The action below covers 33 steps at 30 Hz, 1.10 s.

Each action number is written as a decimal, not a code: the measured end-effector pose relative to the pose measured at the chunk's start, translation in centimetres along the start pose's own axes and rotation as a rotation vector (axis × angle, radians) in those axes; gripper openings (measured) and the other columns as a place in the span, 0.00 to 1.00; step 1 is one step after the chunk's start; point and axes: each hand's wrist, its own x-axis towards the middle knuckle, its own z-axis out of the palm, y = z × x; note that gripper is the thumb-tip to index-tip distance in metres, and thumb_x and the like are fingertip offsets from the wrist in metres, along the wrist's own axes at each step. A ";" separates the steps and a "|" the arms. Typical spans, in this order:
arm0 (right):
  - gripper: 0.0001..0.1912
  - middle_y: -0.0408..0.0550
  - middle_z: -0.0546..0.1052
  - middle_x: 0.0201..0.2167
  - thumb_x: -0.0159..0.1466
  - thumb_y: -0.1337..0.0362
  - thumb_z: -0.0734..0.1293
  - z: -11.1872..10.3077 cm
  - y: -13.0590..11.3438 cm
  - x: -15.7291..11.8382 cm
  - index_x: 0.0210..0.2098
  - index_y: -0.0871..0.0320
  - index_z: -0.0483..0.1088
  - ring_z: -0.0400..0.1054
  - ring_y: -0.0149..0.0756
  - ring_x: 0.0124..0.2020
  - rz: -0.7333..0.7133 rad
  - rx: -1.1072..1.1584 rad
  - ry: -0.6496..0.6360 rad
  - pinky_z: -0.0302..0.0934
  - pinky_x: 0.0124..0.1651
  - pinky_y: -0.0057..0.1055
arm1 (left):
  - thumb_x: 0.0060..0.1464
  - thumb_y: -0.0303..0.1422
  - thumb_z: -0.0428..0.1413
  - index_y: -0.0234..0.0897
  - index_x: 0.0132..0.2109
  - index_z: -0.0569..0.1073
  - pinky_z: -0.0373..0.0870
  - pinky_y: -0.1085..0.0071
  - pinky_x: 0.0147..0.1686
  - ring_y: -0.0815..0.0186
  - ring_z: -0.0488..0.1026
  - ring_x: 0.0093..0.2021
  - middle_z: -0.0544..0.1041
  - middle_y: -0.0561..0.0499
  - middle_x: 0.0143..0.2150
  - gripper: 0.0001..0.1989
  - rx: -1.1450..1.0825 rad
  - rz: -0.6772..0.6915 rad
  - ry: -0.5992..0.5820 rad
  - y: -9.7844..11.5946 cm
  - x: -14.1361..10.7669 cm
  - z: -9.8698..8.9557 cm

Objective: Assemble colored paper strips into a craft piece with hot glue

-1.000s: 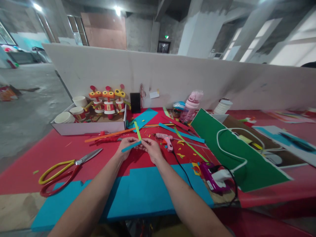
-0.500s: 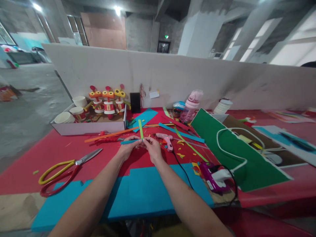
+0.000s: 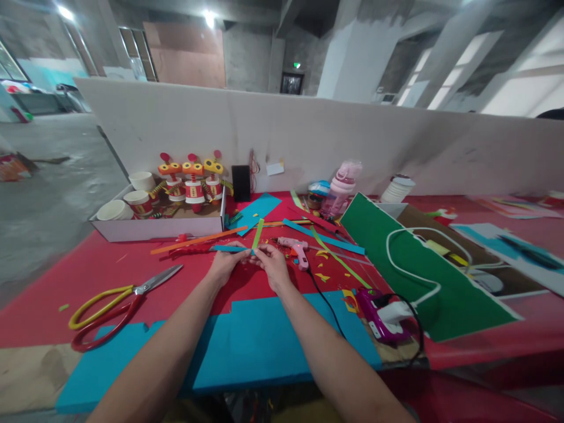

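Observation:
A blue paper strip (image 3: 227,248) and a green paper strip (image 3: 258,232) meet at an angle between my fingertips. My left hand (image 3: 227,263) pinches the blue strip, which sticks out to the left. My right hand (image 3: 272,262) is closed at the joint of the two strips, with the green one pointing up and away. The fingertips of both hands nearly touch. Just right of my right hand lies a pink glue gun (image 3: 296,249). An orange strip (image 3: 200,239) and red-handled pliers (image 3: 189,251) rest beyond my left hand.
Big scissors (image 3: 132,296) lie at left. Behind them a white box (image 3: 163,230) holds cups and paper figures. A purple power strip (image 3: 383,320) and a green board (image 3: 423,276) are at right. Blue sheets (image 3: 259,346) line the front edge; a pink bottle (image 3: 341,191) stands behind.
The green strip has swung from leaning left to leaning right. The blue strip's free end has risen slightly. Both hands remain almost in place.

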 end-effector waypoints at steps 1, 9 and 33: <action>0.14 0.40 0.73 0.23 0.45 0.59 0.73 0.0 0.0 0.0 0.27 0.59 0.69 0.69 0.28 0.25 0.001 0.012 0.003 0.68 0.33 0.28 | 0.40 0.34 0.64 0.33 0.26 0.72 0.62 0.74 0.25 0.70 0.67 0.22 0.72 0.53 0.21 0.10 0.002 -0.001 -0.004 0.0 0.0 0.0; 0.15 0.40 0.72 0.23 0.44 0.60 0.74 0.1 0.1 0.0 0.27 0.59 0.68 0.69 0.28 0.24 -0.002 0.058 0.014 0.68 0.32 0.28 | 0.40 0.33 0.64 0.33 0.24 0.70 0.62 0.74 0.25 0.70 0.67 0.23 0.71 0.53 0.20 0.11 -0.022 0.001 0.009 -0.1 0.1 0.1; 0.14 0.43 0.74 0.20 0.47 0.56 0.72 0.0 -0.1 0.0 0.26 0.60 0.70 0.73 0.35 0.24 -0.051 -0.167 -0.067 0.70 0.36 0.36 | 0.37 0.35 0.66 0.31 0.26 0.74 0.65 0.74 0.25 0.70 0.69 0.23 0.75 0.50 0.22 0.12 0.048 -0.075 0.046 -0.6 0.4 -0.4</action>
